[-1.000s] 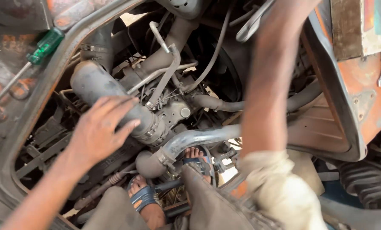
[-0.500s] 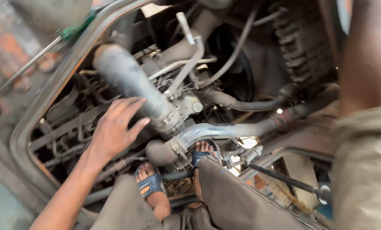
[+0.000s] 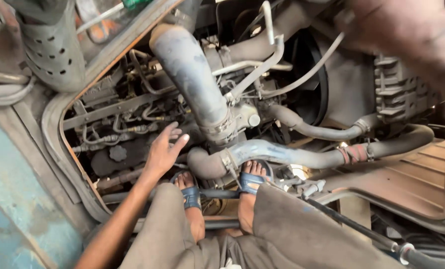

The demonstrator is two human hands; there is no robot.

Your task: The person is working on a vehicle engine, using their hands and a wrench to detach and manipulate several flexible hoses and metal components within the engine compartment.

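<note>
Spread and empty, the left hand [image 3: 164, 151] reached into the engine bay [image 3: 133, 119] with its fingers [image 3: 172, 133] fanned apart, gripping nothing; half a second earlier the same hand had lain with its fingertips on the big grey hose [image 3: 192, 79], and now it sat lower and to the left of that hose, close beside its clamped lower end but apart from it, hovering over the dark engine block with its round black cap [image 3: 118, 153]. The right arm [image 3: 406, 35] crossed the upper right corner as a blurred shape, and the right hand itself lay out of view, so I could not tell how it was held. The view had swung since the earlier frames: the engine bay filled more of the picture, a perforated metal shield [image 3: 53, 50] had come in at the upper left, and a stretch of blue-green painted panel [image 3: 13, 199] now showed along the left edge. The big grey hose ran down from the top to a band clamp [image 3: 221, 127], and below it a pale blue pipe [image 3: 282, 153] curved right to a red-wrapped joint [image 3: 354, 153] with a black hose. The person's two feet in blue sandals [image 3: 190, 195] stood on a bar under that pipe, as before, with grey trouser legs [image 3: 302, 229] in the foreground. A thin black rod [image 3: 357, 229] slanted across the lower right.
</note>
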